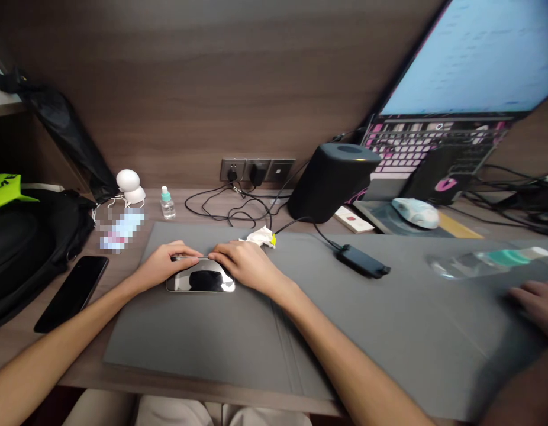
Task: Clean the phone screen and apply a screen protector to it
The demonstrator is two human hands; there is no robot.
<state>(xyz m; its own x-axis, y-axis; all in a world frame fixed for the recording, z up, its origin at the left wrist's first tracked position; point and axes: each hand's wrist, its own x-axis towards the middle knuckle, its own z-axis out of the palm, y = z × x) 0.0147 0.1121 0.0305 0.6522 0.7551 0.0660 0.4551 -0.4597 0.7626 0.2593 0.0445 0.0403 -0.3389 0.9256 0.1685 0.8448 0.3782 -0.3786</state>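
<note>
A silver-edged phone [200, 279] with a shiny dark screen lies flat on the grey desk mat [221, 337]. My left hand [161, 265] rests at the phone's far left corner, its fingers pinched on a thin strip or film along the phone's far edge. From the right, my right hand [242, 263] pinches the same far edge, so the fingertips of both hands nearly meet above the screen. What exactly the fingers pinch is too thin to name.
A second black phone [72, 291] lies left of the mat beside a black bag [25, 248]. Crumpled tissue [260, 236], a small bottle [167, 203], cables, a black cylinder [329, 179], a power adapter [361, 262], a laptop [434, 148] and another person's hand [535, 302] lie around.
</note>
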